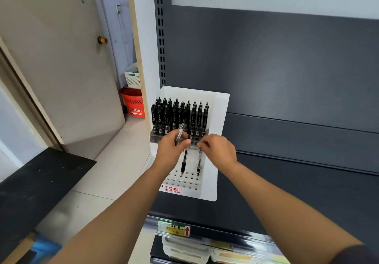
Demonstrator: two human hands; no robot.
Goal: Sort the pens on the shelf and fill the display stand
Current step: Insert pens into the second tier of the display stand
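Left hand [174,148] was gripping a bunch of clear pens [180,129]. Right hand [218,150] was pinching one pen [199,158] over the display stand [212,181] on the shelf [287,181]. Back rows were packed with black pens [176,116], front holes [187,180] mostly empty. Mid-fill, I'd say. That pen probably needs lining up with a free hole next.

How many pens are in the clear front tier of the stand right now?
2. A black-grip pen below the left hand, which grips spare pens; a clear pen further right, its top pinched by the right hand. The hands may hide more.
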